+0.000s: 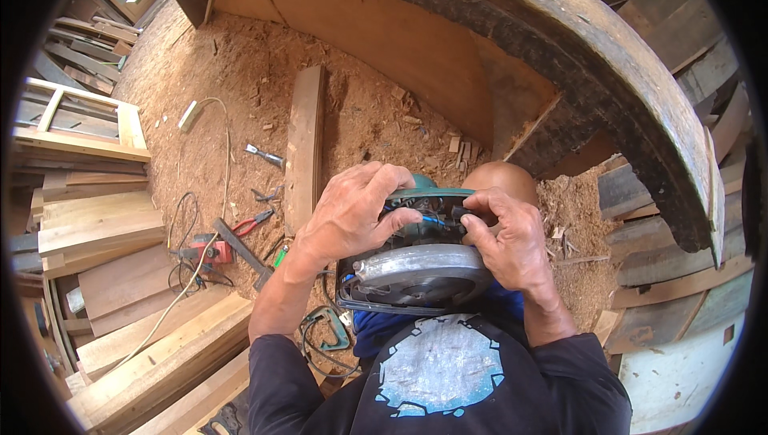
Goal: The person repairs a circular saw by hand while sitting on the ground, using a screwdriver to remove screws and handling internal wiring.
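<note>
A circular saw (420, 263) with a silver blade guard and teal body rests on my lap. Its teal handle (432, 192) appears opened up, with blue wires (432, 220) showing inside. My left hand (352, 215) is closed on the handle's left end, thumb beside the wires. At the other end, my right hand (512, 239) pinches a small black part (460, 212) among the wiring. A loose teal loop-shaped housing piece (340, 331) lies by my left hip, a dark cable around it. The saw's underside is hidden.
A hammer (240, 249), red-handled pliers (254, 222), a chisel (264, 155) and a red power tool (210, 251) lie on my left. A plank (306, 143) lies on the sawdust floor (240, 75). Ahead curves a large wooden piece (560, 27); timber stacks (104, 223) stand left.
</note>
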